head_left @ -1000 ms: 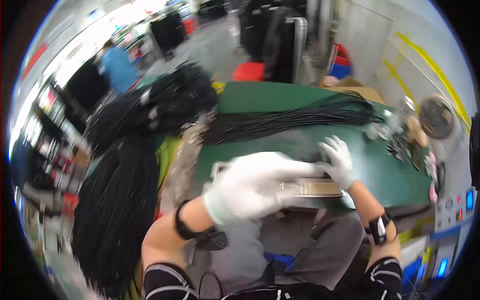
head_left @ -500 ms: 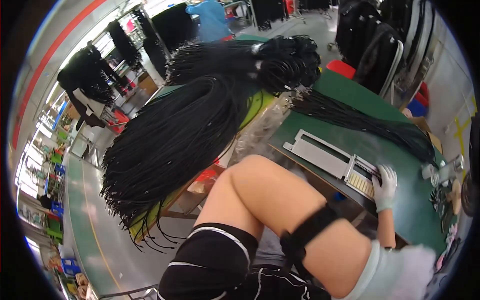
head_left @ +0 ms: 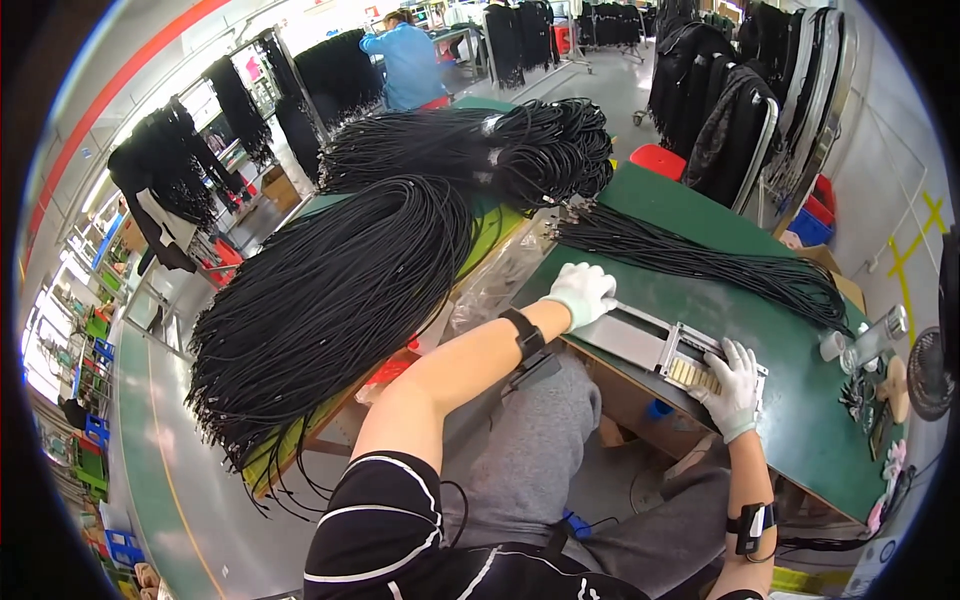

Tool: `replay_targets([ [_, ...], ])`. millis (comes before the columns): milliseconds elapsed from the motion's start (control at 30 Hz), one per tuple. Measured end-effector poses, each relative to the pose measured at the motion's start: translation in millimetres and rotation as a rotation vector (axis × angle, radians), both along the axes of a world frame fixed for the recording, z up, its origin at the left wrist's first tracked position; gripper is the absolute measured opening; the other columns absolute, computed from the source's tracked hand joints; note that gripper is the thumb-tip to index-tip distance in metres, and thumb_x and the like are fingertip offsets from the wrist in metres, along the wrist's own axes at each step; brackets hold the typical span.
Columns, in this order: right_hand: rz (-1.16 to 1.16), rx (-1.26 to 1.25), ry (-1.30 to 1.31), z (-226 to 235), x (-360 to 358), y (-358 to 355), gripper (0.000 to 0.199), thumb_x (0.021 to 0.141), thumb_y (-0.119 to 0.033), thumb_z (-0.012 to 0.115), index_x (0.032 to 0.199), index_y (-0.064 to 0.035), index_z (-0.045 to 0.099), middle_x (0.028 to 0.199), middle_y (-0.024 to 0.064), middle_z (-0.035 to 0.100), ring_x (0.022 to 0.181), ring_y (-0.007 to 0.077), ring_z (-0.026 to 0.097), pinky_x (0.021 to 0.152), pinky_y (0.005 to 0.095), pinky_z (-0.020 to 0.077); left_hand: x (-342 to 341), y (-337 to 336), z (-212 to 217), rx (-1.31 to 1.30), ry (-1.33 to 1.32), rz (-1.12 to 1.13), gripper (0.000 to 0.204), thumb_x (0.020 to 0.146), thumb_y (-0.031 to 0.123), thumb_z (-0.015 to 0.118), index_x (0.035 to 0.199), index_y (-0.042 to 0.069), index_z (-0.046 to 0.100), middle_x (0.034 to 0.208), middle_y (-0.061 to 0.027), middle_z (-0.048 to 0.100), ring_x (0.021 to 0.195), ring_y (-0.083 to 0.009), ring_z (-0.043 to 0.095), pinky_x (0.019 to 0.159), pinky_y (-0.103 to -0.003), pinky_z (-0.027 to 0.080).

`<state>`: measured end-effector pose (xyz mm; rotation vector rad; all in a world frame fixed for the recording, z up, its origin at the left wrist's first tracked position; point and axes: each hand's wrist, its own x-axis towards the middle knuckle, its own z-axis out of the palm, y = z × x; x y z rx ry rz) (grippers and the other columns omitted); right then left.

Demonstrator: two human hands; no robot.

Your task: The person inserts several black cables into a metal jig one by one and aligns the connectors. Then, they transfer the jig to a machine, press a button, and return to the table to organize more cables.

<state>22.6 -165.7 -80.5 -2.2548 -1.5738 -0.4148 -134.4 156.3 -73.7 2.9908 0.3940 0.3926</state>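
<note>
Along the near edge of the table (head_left: 825, 435) lies the frame (head_left: 630, 342), your right hand (head_left: 733, 390) spread over its yellow-barred end, your left hand (head_left: 582, 295) curled at the other — whether pinching it, I cannot tell. Beyond, the cords (head_left: 690, 252) lie apart — the frame seems laid out, work on them seemingly left.

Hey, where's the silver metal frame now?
In the head view, right of centre, the silver metal frame lies along the near edge of the green table, gloved left hand at its left end, right hand over its right part.
</note>
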Motion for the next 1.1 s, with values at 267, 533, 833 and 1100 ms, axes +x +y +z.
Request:
replay_targets([
  [267,0.116,0.092,0.094,-37.5,70.0,27.6,0.064,0.075,-0.049,0.075,0.123,-0.0085,0.067,0.139,0.0213,0.055,0.136,0.0413,0.042,0.12,0.054,0.0237,-92.5,-31.6,26.1,-0.171,0.141,-0.157,0.024,0.086,0.036,0.064,0.088,0.015,0.074,0.087,-0.01,0.072,0.085,-0.0315,0.068,0.078,-0.046,0.051],
  [533,0.125,0.066,0.13,-31.7,61.5,37.3,0.064,0.08,-0.051,0.073,0.124,-0.0049,0.066,0.14,0.021,0.055,0.139,0.0407,0.04,0.12,0.0535,0.0228,-223.9,138.1,111.4,0.129,-0.204,0.922,0.039,0.081,0.049,0.071,0.099,0.015,0.076,0.107,-0.0113,0.073,0.102,-0.0313,0.068,0.09,-0.043,0.051],
  [833,0.15,0.127,0.148,-32.2,60.9,36.1,0.065,0.078,-0.056,0.071,0.12,-0.0064,0.067,0.135,0.0197,0.058,0.133,0.0418,0.045,0.118,0.0543,0.0251,-189.8,226.6,95.0,-0.091,-0.024,1.036,0.047,0.084,0.055,0.07,0.111,0.017,0.074,0.111,-0.0101,0.073,0.107,-0.0302,0.067,0.09,-0.045,0.049],
  [1100,0.158,0.125,0.269,-36.0,67.2,30.3,0.054,0.082,-0.035,0.074,0.124,-0.0014,0.066,0.14,0.0191,0.057,0.14,0.0395,0.041,0.119,0.0492,0.0254,-227.3,247.0,76.3,-0.937,-0.892,0.548,0.028,0.096,0.03,0.065,0.104,0.003,0.068,0.101,-0.0106,0.072,0.081,-0.0191,0.068,0.073,-0.032,0.055],
])
